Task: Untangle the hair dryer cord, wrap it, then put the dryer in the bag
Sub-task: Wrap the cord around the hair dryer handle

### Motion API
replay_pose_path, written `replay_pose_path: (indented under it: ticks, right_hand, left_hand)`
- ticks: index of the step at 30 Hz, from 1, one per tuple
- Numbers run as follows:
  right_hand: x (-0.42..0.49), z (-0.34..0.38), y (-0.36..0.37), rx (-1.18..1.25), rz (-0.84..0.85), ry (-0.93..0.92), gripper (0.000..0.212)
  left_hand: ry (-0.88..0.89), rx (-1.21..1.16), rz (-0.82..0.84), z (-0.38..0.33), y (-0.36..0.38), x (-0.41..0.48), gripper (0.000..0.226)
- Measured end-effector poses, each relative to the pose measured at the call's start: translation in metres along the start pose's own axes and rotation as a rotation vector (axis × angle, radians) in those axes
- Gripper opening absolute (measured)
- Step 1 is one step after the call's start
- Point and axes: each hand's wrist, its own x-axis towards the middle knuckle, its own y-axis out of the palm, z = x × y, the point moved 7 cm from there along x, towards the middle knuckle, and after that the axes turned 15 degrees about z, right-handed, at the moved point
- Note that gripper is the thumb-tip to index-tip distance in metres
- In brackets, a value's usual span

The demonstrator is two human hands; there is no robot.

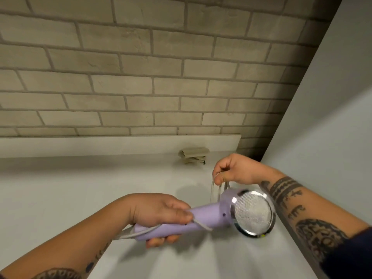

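A lilac hair dryer [213, 215] with a round chrome mesh back is held above the white counter [80, 188]. My left hand [161, 215] grips its handle, with a strand of the pale grey cord [201, 225] running under my fingers and out past my wrist. My right hand [233, 171] pinches a loop of the same cord just above the dryer's head. The loop hangs down behind the head. A folded beige cloth bag [193, 156] lies at the back of the counter, beyond my right hand.
A grey brick wall [141, 67] rises behind the counter, above a low white upstand [100, 143]. A plain white wall [332, 117] closes the right side. Bare counter stretches to the left and front.
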Motion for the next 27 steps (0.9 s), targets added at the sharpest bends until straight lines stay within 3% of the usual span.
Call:
replay_pose_path:
  ticks: [5,10,14,16,22,27]
  right_hand:
    - [0.007,0.038,0.007,-0.331,0.04,0.067,0.026]
    - [0.002,0.066,0.013,-0.399,-0.062,0.072,0.025]
    - [-0.007,0.079,0.027,-0.454,-0.066,0.132,0.029]
    - [-0.012,0.076,0.035,-0.379,-0.033,0.15,0.031]
    - [-0.024,0.055,0.053,0.223,0.098,0.07,0.029]
    - [-0.011,0.065,0.09,0.262,0.196,-0.064,0.027]
  left_hand:
    - [-0.181,0.184,-0.07,0.016,-0.013,0.007,0.038]
    - [-0.132,0.069,-0.25,0.03,-0.036,0.011,0.022]
    - [-0.025,-0.051,-0.396,0.037,-0.052,0.008,0.031]
    - [0.056,-0.15,-0.465,0.04,-0.06,0.003,0.031]
    - [0.273,-0.411,-0.658,0.04,-0.073,-0.022,0.024]
    - [0.288,-0.483,-0.661,0.034,-0.069,-0.021,0.031]
